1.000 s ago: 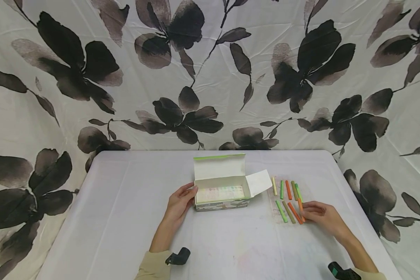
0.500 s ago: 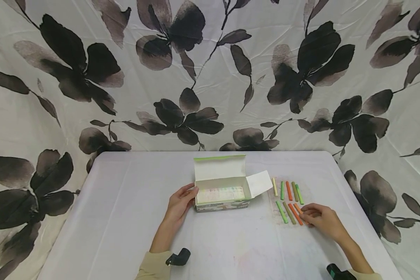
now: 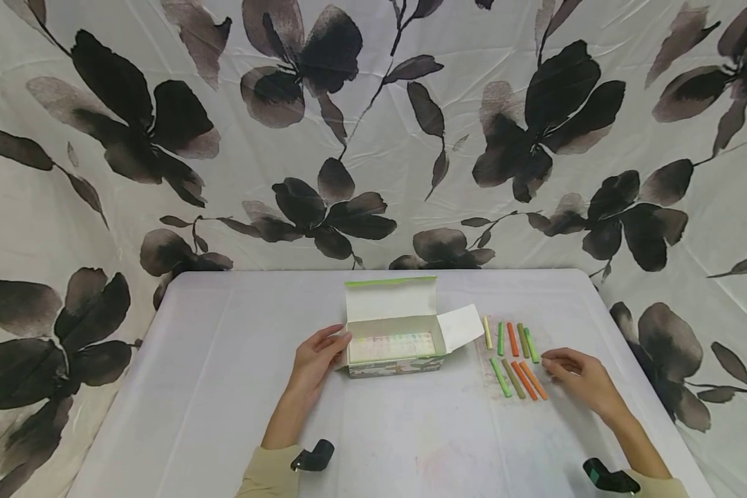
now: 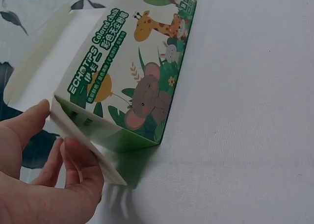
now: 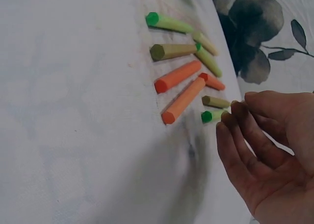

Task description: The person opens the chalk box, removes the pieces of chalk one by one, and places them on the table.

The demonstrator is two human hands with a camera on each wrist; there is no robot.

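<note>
The open cardboard chalk box (image 3: pixel 395 366) stands on the table, lid raised and right side flap folded out. My left hand (image 3: pixel 314 363) is at its left end; in the left wrist view the fingers are bent around the end flap (image 4: pixel 78 136) of the box. Pale chalk with coloured specks, or a speckled inner surface (image 3: pixel 392 344), shows inside. To the box's right, chalk sticks lie in two rows, among them an orange stick (image 3: pixel 533 380) and a green stick (image 3: pixel 532 345). My right hand (image 3: pixel 579 379) hovers beside the rows, fingers slightly bent, holding nothing; its fingertips are close to the green stick.
A white cloth covers the table (image 3: pixel 236 401), with faint coloured smudges near the chalk. Behind hangs a white curtain (image 3: pixel 373 138) printed with dark flowers. Dark wrist devices (image 3: pixel 314 456) sit on both forearms.
My right hand has let go of the orange chalk stick, which now lies at the right end of the front row. The hand has shifted up and right. The left hand stays at the box.
</note>
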